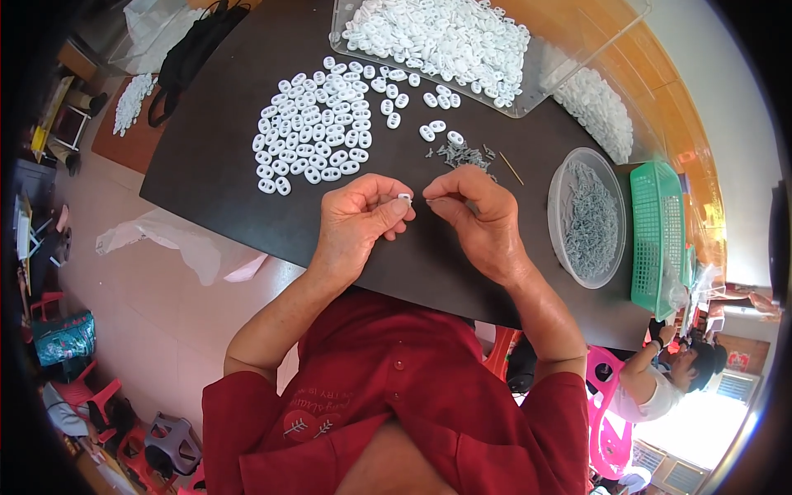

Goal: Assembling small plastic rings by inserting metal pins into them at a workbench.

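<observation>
My left hand (351,219) pinches a small white oval plastic piece (404,198) between thumb and fingers, over the near part of the dark table (247,210). Just to its right, apart from it, my right hand (487,219) has thumb and forefinger pressed together. Whatever is at those fingertips is too small to name. Beyond the right hand lies a little heap of small grey plastic parts (464,154). Many white ovals with two holes (309,132) lie spread beyond the left hand, and a few more (439,125) lie near the grey heap.
A clear tray (338,37) heaped with white ovals stands at the back. On the right are a round clear tub (554,219) of grey parts and a green basket (660,239). A thin stick (511,168) lies near the grey heap. Another person (652,379) sits at far right.
</observation>
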{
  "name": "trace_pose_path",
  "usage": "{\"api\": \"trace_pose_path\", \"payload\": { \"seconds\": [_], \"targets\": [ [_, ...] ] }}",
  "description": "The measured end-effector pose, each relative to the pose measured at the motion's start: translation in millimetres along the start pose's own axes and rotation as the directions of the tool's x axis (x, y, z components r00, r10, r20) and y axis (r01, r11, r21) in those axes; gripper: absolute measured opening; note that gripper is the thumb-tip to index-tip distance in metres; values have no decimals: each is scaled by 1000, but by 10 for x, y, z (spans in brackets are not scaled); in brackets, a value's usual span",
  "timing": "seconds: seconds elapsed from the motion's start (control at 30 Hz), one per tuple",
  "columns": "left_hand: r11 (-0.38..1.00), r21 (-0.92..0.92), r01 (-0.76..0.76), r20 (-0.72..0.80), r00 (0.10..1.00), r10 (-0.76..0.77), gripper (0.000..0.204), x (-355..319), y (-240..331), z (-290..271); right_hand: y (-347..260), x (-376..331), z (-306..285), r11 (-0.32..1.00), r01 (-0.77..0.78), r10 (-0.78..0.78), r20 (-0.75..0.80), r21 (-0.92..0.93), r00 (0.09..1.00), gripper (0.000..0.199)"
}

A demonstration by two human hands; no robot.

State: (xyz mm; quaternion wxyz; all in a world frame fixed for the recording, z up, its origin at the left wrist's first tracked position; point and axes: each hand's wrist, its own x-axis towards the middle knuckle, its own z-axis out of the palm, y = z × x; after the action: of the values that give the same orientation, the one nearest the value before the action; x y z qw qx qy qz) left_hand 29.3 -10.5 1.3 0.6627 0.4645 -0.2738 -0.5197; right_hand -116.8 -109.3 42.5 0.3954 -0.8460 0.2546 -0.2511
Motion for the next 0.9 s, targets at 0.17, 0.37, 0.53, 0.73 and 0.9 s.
{"api": "trace_pose_path", "payload": {
  "seconds": [0.17, 0.37, 0.53, 0.73, 0.9],
  "targets": [
    [1000, 0, -27, -2, 1000, 27, 13, -10, -30, -5, -54, -28, 113, 914, -224, 229, 26, 339, 973, 13],
    [999, 4, -38, -1, 999, 38, 12, -32, -58, -2, -66, -41, 167, 899, -250, 275, -19, 360, 961, 13],
    [999, 30, -43, -9, 999, 44, 11, -50, -71, 14, -70, -43, 175, 903, -241, 274, -46, 355, 961, 14],
    [999, 16, -43, -12, 999, 44, 13, -49, -63, 10, -62, -57, 185, 921, -226, 259, -65, 318, 964, 13],
    [999, 18, -37, -10, 999, 37, 13, -53, -63, 17, -74, -60, 190, 922, -227, 259, -63, 315, 964, 13]
  ]
}}
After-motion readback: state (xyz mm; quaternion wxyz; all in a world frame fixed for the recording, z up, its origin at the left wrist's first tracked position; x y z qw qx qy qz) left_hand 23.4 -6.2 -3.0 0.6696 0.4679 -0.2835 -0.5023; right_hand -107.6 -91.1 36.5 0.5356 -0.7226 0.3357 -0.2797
